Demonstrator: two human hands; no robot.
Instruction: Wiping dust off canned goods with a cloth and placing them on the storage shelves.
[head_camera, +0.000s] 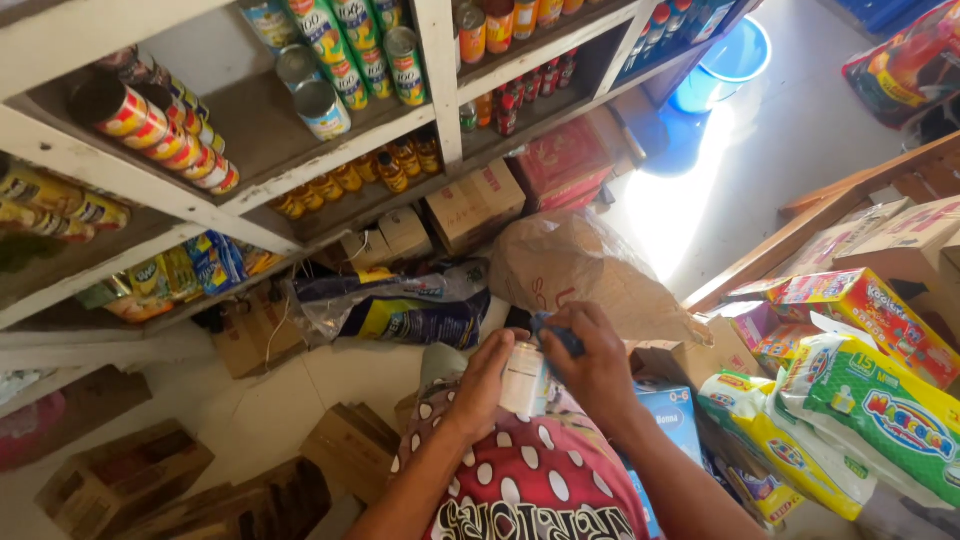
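Beside hands (545, 370) — brown sack (580, 265), cartons (470, 205).

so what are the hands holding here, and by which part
The left hand grips a small white bottle by its side. The right hand presses a blue cloth on its top.

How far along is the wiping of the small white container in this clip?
Done: cans already stand in rows on the white shelves. In hand: the left hand grips a small white container while the right hand presses a blue cloth on its top. Left: the container is not on a shelf; cardboard boxes sit on the floor.
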